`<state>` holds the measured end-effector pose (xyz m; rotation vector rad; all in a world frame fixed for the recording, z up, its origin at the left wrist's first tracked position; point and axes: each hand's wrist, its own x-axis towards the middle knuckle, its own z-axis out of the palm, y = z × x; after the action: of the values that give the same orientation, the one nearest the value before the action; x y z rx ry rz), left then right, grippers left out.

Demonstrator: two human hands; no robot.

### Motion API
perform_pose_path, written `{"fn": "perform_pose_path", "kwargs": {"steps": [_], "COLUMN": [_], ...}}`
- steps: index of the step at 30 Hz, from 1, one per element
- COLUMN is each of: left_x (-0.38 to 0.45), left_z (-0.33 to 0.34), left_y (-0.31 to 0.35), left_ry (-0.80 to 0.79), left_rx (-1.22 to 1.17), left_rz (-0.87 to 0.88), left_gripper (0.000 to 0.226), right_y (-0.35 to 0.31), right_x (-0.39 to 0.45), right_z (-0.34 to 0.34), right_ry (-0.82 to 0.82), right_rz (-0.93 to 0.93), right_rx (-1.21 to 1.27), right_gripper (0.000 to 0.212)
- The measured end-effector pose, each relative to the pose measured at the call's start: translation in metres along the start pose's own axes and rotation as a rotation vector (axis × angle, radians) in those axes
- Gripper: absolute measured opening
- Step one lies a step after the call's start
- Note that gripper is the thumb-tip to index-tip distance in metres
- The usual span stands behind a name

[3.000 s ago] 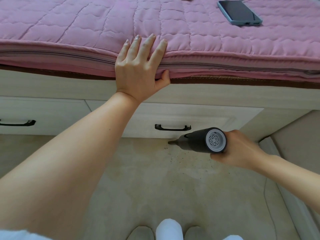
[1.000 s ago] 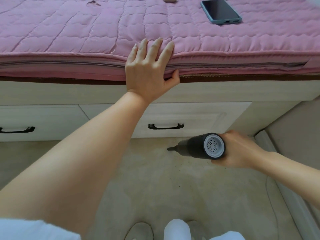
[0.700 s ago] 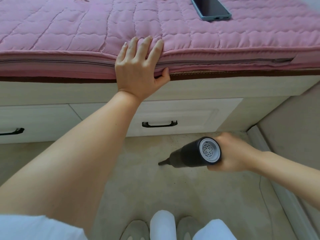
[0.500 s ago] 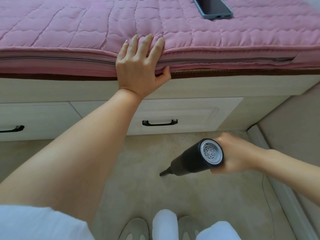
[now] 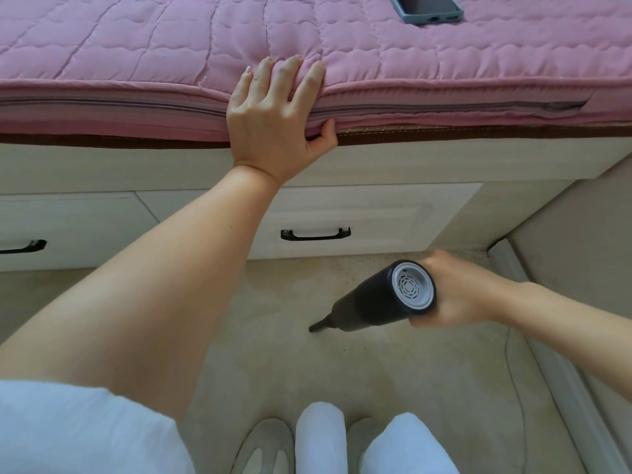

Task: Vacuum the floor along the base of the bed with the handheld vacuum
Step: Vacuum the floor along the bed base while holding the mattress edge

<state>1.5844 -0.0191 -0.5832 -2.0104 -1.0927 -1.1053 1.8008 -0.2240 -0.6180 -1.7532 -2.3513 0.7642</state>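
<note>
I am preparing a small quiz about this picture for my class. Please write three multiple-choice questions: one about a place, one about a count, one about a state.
1. Where does the phone lie?
A. On the floor
B. On the pink quilt
C. Inside a drawer

2. How many black drawer handles show?
A. Two
B. Four
C. None

3. What is the right hand doing?
A. Hanging with nothing in it
B. Pulling a drawer
C. Holding the handheld vacuum

Answers:
1 B, the phone rests on the pink quilt at the top edge of the view.
2 A, one drawer handle shows whole and another handle is cut by the left edge.
3 C, its fingers wrap the handheld vacuum, whose nozzle points down at the floor; the left hand holds the mattress edge.
</note>
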Motion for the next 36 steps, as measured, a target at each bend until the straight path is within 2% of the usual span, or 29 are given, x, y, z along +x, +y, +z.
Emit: {"fn": "perform_pose_path", "kwargs": {"steps": [4,11,19,29,36], "left_x": [0.001,0.0,0.0,-0.001,0.004], "left_z": [-0.002,-0.003,-0.006,-0.011,-0.014], "left_y": [0.001,0.001,0.002,0.002,0.011], "left_ry": [-0.007,-0.01,-0.032,-0.084,-0.117], "left_rx": [-0.006,-0.007,-0.01,-0.006,0.02], "left_rz": [-0.013,-0.023,-0.022,-0.023,-0.041], "left_gripper": [0.053,0.052,0.052,0.052,0.052], "right_y": [0.007,0.008,0.01,0.016,0.027], "right_x": [-0.008,-0.017,-0.026,-0.024,-0.033], "right_z": [-0.009,-0.018,-0.014,-0.016,-0.023], "right_ry": [-0.053,-0.029,-0.17,0.01,-0.122], "right_rz": [0.022,0.026,0.019,0.125,0.112], "right_rx": [0.011,-0.05,-0.038,-0.042,-0.001], "right_gripper": [0.021,0.024,0.02,0.025,0.027]}}
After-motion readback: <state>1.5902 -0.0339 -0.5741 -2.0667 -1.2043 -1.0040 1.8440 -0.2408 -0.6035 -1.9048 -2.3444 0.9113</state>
